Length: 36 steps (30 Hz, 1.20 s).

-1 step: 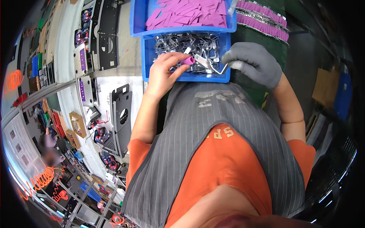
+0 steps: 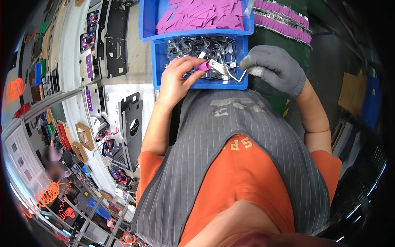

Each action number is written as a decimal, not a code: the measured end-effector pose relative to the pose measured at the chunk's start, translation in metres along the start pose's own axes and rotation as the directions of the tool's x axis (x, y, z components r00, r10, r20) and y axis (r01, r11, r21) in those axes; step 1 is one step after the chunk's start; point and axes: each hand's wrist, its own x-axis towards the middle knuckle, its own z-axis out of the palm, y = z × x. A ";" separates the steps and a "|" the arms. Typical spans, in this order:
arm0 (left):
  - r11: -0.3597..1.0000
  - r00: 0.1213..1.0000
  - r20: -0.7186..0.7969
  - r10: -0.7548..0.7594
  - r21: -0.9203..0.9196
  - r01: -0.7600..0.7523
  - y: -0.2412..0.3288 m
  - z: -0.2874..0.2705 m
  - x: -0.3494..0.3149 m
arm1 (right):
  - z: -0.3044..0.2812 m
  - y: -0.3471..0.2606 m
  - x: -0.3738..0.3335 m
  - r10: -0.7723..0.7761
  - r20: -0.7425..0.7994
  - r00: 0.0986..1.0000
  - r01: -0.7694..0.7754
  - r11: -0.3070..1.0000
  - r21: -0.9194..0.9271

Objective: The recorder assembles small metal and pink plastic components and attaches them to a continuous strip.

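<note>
My bare left hand pinches a short purple sleeve between thumb and fingertips, its round open end turned toward the right. In my gloved right hand, thumb and forefinger close on the thin bent end of a silvery metal bracket. The bracket's flat, holed end points left, close by the sleeve's mouth; whether they touch I cannot tell. Both hands hover over a blue bin of loose metal brackets. Behind it, another blue bin holds many flat purple sleeves.
Rows of brackets with purple sleeves on them lie on a green surface at the far right. To the left, a workbench carries black metal panels and wired parts. A cardboard piece stands further right.
</note>
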 end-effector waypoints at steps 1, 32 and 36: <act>1.000 1.000 0.015 0.012 0.016 -0.012 0.003 0.000 0.003 | -0.003 -0.002 -0.002 -0.027 0.005 1.000 0.027 0.999 -0.024; 0.977 0.973 0.136 0.187 0.079 -0.199 0.035 0.040 0.043 | -0.007 0.065 -0.041 0.222 0.072 0.972 -0.231 0.959 0.164; 0.982 0.975 0.169 -0.145 0.147 0.120 0.007 0.038 0.018 | -0.030 0.106 -0.091 0.565 -0.280 0.776 -0.320 0.735 0.598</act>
